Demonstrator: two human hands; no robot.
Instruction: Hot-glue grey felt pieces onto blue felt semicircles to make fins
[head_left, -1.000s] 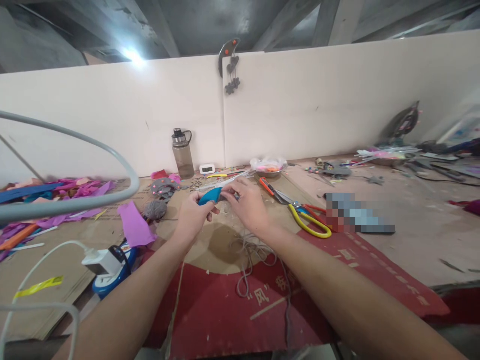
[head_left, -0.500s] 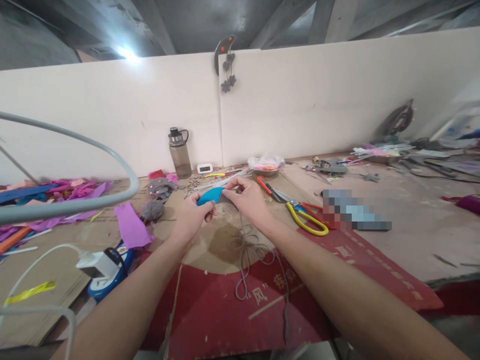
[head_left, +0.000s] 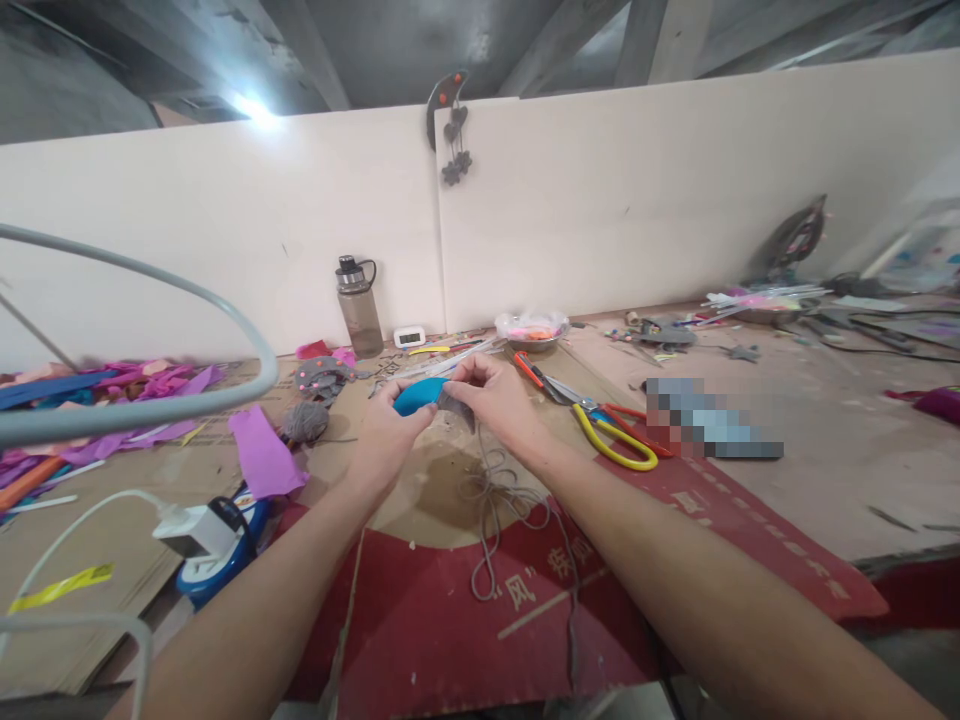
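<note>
A curved blue piece of felt (head_left: 421, 396), grey toward its right end, is held up between my two hands over the cardboard. My left hand (head_left: 391, 428) pinches its left end, thumb along the lower edge. At the grey end, the fingers and thumb of my right hand (head_left: 491, 392) are closed on the same piece. A thin grey cord (head_left: 491, 500) hangs below my right hand and lies in loose loops on the red and brown cardboard (head_left: 420, 620). My fingers hide part of the piece.
Scissors with yellow and red handles (head_left: 615, 440) lie right of my hands. On the left are a ball of grey yarn (head_left: 305, 422), purple felt (head_left: 262, 450) and a power strip (head_left: 217, 560). A bottle (head_left: 360, 310) stands behind; a grey cable (head_left: 247, 330) arches at left.
My left thumb has shifted up and right against the lower edge of the blue felt, and its fingers have closed in. My right hand has barely moved.
</note>
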